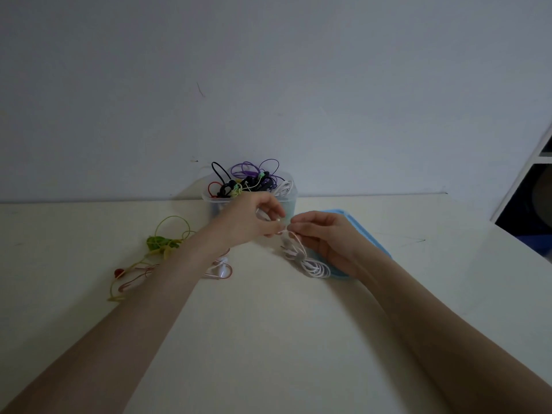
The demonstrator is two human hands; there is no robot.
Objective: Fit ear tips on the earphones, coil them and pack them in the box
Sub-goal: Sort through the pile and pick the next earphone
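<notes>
Head view, near to far. Mid-desk (268, 339), both hands work one pale pink earphone set (304, 258): the right hand (325, 237) holds its coiled bundle just above the surface, fingertips pinching the upper end; the left hand (254, 219) pinches a small piece against that end. Probably an ear tip is being fitted, so the next move calls for a firm, aligned push. Loose green and red sets (161, 246) lie toward the left edge. A blue lid (358, 228) lies behind the right hand. At the far edge, the clear box (251, 201) holds tangled purple, black, red and white earphones.
</notes>
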